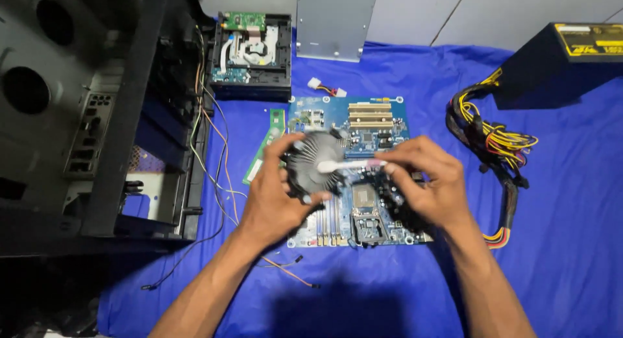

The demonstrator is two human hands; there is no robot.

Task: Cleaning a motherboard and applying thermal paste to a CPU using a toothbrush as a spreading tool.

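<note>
**Cooler held over board, brush on fins**

Nearest me: my forearms coming up from the bottom edge. Going left to right.

Far left, black PC case (71, 111), open, loose wires trailing onto the blue cloth (571, 247). Behind it an optical drive (252, 52), top off, small green circuit board at its back. Green RAM stick (267, 146) lies flat just left of the motherboard (363, 175).

My left hand (276, 195) curls round the cooler (315, 162), fingers clamped on its rim, holding it tilted above the board's left half. My right hand (425, 182) pinches a brush (350, 165), white handle, tip resting on the fins. Bare CPU socket (366, 211) shows between my hands.

Right: cable bundle (493, 150), yellow, red and black, running to the black PSU (564, 59) at top right.

Risks, my read: cooler slips from the one-hand grip and drops on the socket or slots. Dust falls into the open socket. Brush pressure could bend fins. Loose wires near my left wrist could snag.

Labels: PSU carries a yellow rectangular sticker with dark print on its top face. Grey metal panel (334, 20) at top centre is plain.
</note>
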